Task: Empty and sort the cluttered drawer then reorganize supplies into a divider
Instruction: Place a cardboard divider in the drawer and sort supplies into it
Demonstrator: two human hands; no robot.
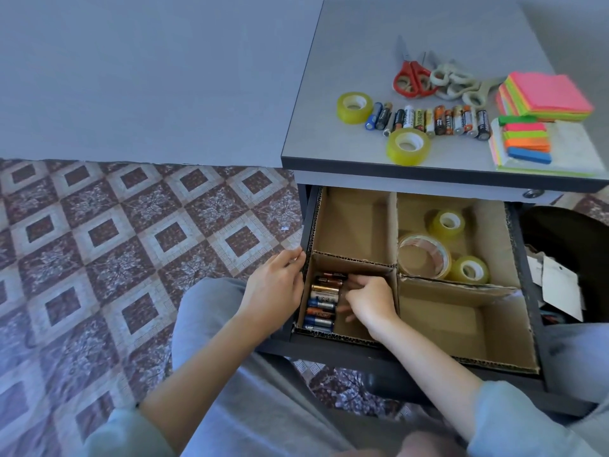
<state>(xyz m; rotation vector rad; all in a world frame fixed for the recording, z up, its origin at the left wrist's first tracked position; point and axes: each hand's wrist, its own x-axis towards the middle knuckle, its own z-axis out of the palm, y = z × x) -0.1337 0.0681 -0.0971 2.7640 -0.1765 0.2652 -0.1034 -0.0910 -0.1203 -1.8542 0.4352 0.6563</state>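
Note:
The open drawer holds a cardboard divider [393, 232] with four compartments. Several batteries [323, 300] lie stacked in the near-left compartment. My right hand [367, 300] reaches into that compartment, fingers curled against the batteries. My left hand [275, 282] rests on the drawer's left edge [305, 222]. Three tape rolls [425, 255] sit in the far-right compartment. On the cabinet top [329, 61] lie a row of batteries [431, 120], two yellow tape rolls [408, 145], scissors [410, 77] and sticky notes [543, 95].
The far-left and near-right compartments hold nothing. A dark bin [566, 245] with paper scraps stands right of the drawer. Patterned floor [131, 242] spreads to the left. My grey-trousered knees are below the drawer.

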